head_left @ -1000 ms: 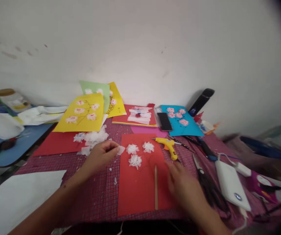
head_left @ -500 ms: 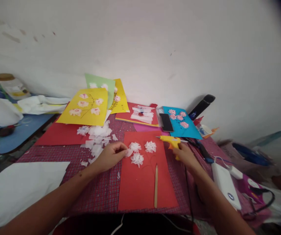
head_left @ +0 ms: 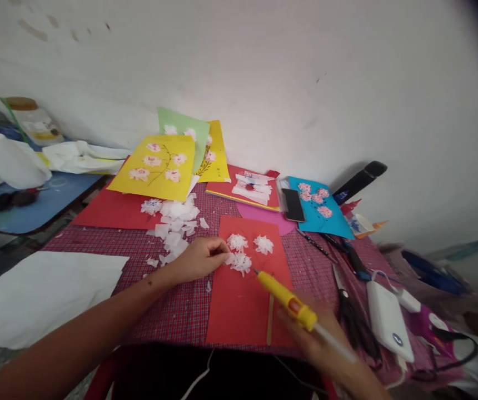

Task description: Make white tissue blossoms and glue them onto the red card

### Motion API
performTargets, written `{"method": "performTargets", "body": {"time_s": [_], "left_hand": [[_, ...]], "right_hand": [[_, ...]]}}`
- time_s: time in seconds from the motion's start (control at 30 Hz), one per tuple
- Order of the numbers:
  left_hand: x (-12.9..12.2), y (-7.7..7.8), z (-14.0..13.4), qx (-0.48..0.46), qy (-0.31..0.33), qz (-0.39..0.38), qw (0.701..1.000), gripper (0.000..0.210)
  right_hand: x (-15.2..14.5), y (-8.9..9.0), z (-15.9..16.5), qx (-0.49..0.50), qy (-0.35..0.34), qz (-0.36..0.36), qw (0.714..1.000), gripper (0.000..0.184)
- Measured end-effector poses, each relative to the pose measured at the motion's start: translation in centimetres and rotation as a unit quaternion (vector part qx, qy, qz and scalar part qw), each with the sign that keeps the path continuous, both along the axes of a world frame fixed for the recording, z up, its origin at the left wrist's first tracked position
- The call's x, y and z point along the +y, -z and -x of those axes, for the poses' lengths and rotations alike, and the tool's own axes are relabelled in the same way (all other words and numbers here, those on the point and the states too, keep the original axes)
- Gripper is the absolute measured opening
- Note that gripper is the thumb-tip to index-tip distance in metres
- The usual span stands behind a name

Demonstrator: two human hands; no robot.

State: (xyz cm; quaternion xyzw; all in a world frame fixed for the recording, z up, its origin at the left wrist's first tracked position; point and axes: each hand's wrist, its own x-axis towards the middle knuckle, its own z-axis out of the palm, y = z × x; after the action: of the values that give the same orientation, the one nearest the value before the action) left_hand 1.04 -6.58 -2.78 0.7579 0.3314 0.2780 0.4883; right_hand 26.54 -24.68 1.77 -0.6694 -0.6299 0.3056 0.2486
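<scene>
A sheet of red paper (head_left: 233, 311) lies on the table with three white tissue-paper flowers on it and thin branch lines drawn between them. My left hand (head_left: 203, 258) pinches a small white paper piece (head_left: 229, 259) at the left edge of the lower flower (head_left: 241, 263). In my right hand (head_left: 316, 333), slightly blurred, is a yellow glue gun (head_left: 283, 294). Its nozzle points at the lower flower from the right, a short way off. Partly behind the right hand, a flat wooden stick (head_left: 270, 319) lies on the red paper.
Loose white paper pieces (head_left: 176, 225) are heaped left of the red sheet. Finished flower pictures, including a yellow one (head_left: 155, 172) and a blue one (head_left: 316, 214), stand behind. On the right lie scissors (head_left: 349, 314), a cutter (head_left: 358, 261) and a white power bank (head_left: 389, 319).
The glue gun has swung from the sheet's right edge down and inward, its nozzle now near the lower flower. My left hand has shifted from the upper flower's side to the lower one.
</scene>
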Motion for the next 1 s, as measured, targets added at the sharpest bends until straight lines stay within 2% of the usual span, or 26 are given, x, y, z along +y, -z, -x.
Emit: {"method": "performTargets", "body": {"time_s": [0.07,0.13,0.27,0.37,0.77,1.0], "left_hand": [[0.0,0.0,0.0,0.002,0.002,-0.007,1.0,0.012],[0.0,-0.1,0.0,0.005,0.002,-0.013,1.0,0.011],[-0.1,-0.3,0.0,0.013,0.006,-0.018,1.0,0.012],[-0.2,-0.4,0.0,0.014,0.006,-0.016,1.0,0.012],[-0.2,-0.7,-0.1,0.016,0.011,-0.01,1.0,0.012],[-0.1,-0.4,0.0,0.016,0.015,-0.024,0.999,0.012]], "right_hand": [[-0.1,0.0,1.4,-0.081,-0.069,-0.002,0.994,0.021],[0.1,-0.1,2.3,-0.146,-0.101,-0.008,0.984,0.019],[0.8,-0.1,2.8,-0.228,-0.132,-0.013,0.965,0.007],[1.1,0.3,2.9,-0.264,-0.13,-0.028,0.955,0.006],[2.1,0.6,3.2,-0.272,-0.124,-0.021,0.954,0.006],[0.8,0.6,3.0,-0.249,-0.138,-0.017,0.958,0.009]]}}
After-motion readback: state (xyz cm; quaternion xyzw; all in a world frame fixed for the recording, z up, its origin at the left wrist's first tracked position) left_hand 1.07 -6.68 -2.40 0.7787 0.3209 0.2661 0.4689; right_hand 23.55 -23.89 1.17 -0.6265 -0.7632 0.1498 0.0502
